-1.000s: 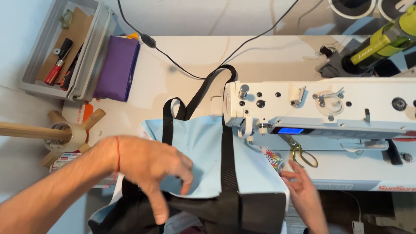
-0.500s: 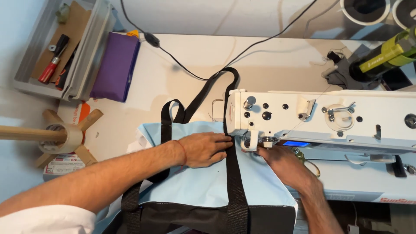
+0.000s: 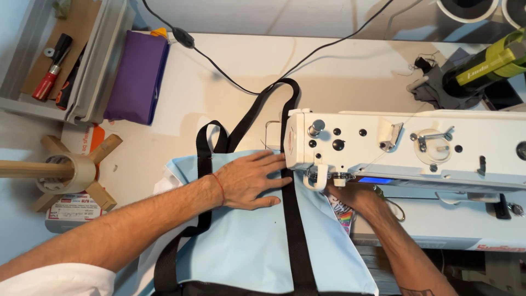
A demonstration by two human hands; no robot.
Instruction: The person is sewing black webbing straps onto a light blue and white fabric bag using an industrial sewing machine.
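Left hand flat on fabric; sewing machine – adjacent.

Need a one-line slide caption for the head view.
Left hand flat on light blue fabric beside a black strap; right hand under the white sewing machine head.

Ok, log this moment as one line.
left hand flat on light blue fabric | right hand under sewing machine head | black strap at needle

light: bright, even | shadows: soft — short | focus: sharp — corners slightly stretched
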